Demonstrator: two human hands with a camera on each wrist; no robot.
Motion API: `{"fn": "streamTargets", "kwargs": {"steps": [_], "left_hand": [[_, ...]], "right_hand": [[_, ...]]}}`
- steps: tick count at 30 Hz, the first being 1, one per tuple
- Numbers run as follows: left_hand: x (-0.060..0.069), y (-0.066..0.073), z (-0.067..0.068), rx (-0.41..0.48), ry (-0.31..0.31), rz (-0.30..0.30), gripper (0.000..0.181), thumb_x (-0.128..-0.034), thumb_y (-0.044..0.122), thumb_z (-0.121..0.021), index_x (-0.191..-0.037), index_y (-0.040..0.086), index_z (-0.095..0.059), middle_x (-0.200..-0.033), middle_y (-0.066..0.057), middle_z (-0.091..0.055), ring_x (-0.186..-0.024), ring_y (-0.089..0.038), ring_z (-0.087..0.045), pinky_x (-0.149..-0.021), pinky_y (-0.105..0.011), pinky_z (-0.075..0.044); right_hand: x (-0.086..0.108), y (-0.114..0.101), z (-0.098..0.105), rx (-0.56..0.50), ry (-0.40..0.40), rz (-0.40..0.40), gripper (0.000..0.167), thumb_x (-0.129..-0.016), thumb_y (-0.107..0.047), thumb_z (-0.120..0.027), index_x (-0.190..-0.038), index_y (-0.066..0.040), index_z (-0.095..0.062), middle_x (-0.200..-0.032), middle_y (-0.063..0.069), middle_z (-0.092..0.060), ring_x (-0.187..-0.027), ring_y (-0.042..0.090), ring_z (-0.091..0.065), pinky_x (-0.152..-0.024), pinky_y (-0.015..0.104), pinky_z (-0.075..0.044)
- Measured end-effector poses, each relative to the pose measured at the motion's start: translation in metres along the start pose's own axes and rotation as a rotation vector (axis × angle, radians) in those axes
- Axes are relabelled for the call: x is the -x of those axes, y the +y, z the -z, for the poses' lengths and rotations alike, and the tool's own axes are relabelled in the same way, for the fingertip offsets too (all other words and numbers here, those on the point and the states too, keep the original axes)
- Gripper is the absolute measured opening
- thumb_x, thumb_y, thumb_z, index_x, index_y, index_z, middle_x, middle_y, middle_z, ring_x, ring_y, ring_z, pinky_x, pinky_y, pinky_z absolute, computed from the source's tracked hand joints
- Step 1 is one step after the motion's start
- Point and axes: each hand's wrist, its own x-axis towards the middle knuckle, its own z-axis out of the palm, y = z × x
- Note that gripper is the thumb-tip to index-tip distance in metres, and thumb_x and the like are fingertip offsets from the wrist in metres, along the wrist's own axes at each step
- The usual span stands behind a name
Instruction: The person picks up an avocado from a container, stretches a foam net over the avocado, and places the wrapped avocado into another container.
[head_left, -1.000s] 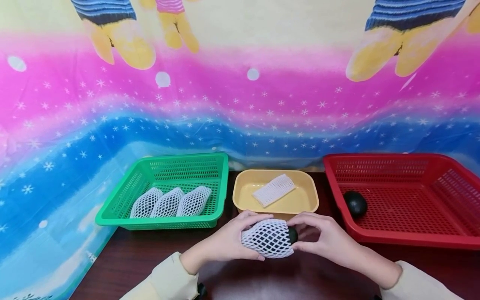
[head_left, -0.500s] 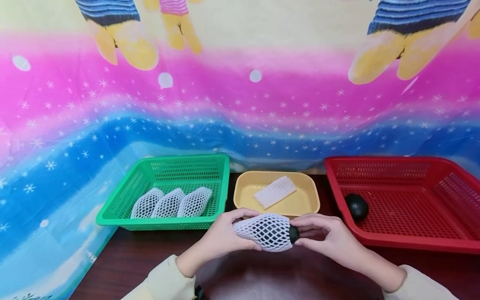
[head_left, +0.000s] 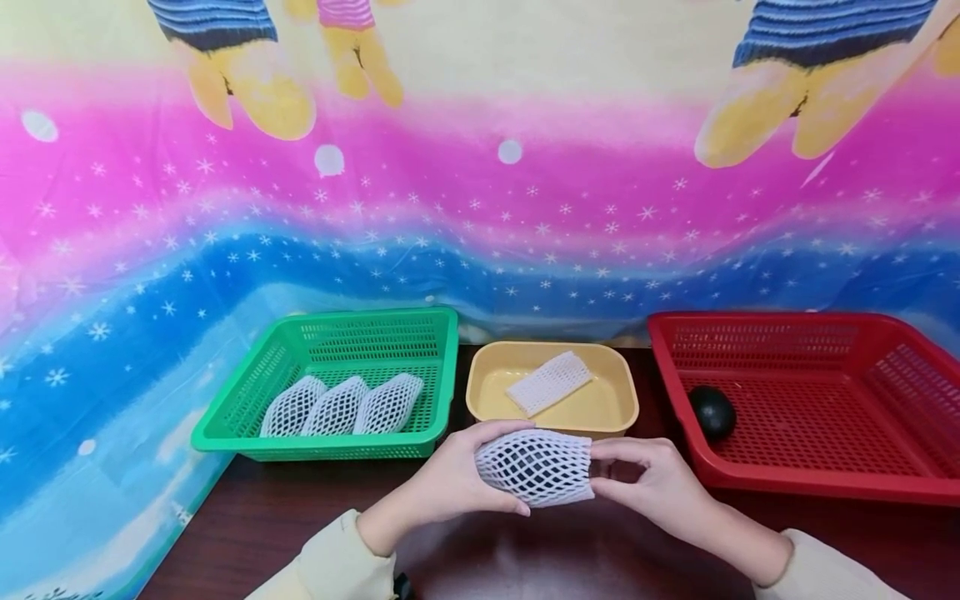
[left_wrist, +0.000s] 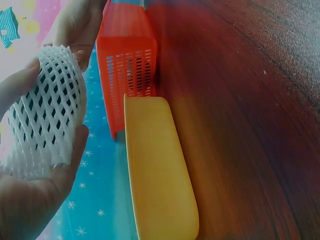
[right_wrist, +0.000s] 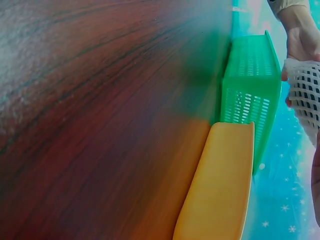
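In the head view a white foam net sleeve encloses a dark oval fruit, perhaps an avocado, seen only through the mesh. My left hand grips the sleeve's left end, thumb below and fingers behind. At the right end my right hand pinches the sleeve's open edge between thumb and fingers. The left wrist view shows the same netted fruit between both hands. One bare dark fruit lies in the red basket. Several netted fruits rest side by side in the green basket.
Between the baskets stands a yellow tub holding a flat foam net sleeve. All sit on a dark wooden table. Behind rises a colourful printed cloth.
The sleeve's right edge has been drawn over the fruit's dark end, which stuck out before. My hands have shifted only slightly.
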Motion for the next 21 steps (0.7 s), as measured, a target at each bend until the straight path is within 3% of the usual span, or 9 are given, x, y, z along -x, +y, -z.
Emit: {"fn": "streamTargets", "kwargs": {"steps": [11, 21], "left_hand": [[-0.0017, 0.0008, -0.0047, -0.124, -0.012, -0.058, 0.086, -0.0652, 0.019, -0.099, -0.142, 0.017, -0.060, -0.132, 0.005, -0.062, -0.115, -0.012, -0.056, -0.097, -0.029, -0.048], [-0.0037, -0.0030, -0.0066, -0.162, -0.029, -0.080, 0.085, -0.0657, 0.020, -0.100, -0.141, 0.018, -0.060, -0.131, 0.006, -0.062, -0.114, -0.011, -0.056, -0.097, -0.029, -0.048]], "right_hand": [[-0.0019, -0.0013, -0.0076, -0.032, -0.034, -0.079, 0.031, -0.073, 0.013, -0.083, -0.099, -0.004, -0.078, -0.085, -0.002, -0.073, -0.065, 0.005, -0.060, -0.054, 0.021, -0.050], [-0.0019, 0.0009, -0.0096, -0.029, -0.057, -0.104, 0.030, -0.074, 0.016, -0.079, -0.095, -0.006, -0.075, -0.082, -0.007, -0.069, -0.069, 0.003, -0.060, -0.057, 0.021, -0.051]]}}
